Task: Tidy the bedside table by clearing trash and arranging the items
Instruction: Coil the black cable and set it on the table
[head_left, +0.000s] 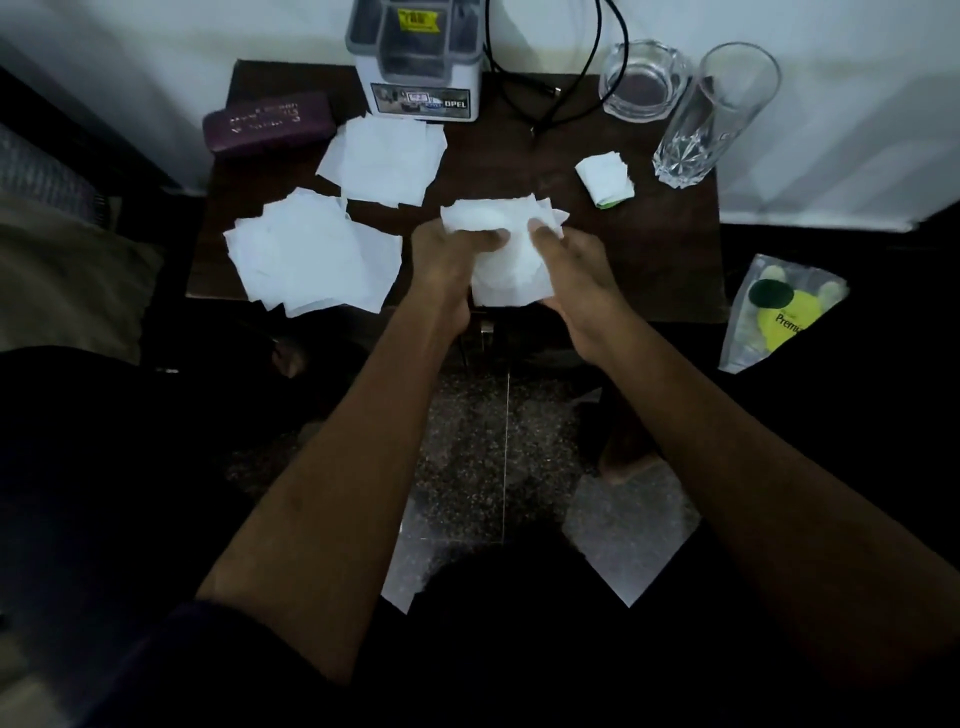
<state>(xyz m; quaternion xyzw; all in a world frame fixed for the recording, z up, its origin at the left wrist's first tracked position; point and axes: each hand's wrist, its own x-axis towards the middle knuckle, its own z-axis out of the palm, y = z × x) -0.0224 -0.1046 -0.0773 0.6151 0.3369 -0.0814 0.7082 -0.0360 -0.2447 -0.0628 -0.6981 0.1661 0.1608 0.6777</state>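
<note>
Both hands, left (451, 254) and right (567, 260), grip a bunch of white tissues (501, 249) at the counter (665, 270) front edge, frame centre; long axis runs near to far. Left of it, a loose tissue pile (311, 254); another (382, 158) behind. Upper right: folded tissue (605, 179), tall glass (714, 117) upright, ashtray (644, 80).

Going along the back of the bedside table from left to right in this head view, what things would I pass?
Dark purple glasses case → white organizer box → black cable → glass ashtray → tall drinking glass.
</note>
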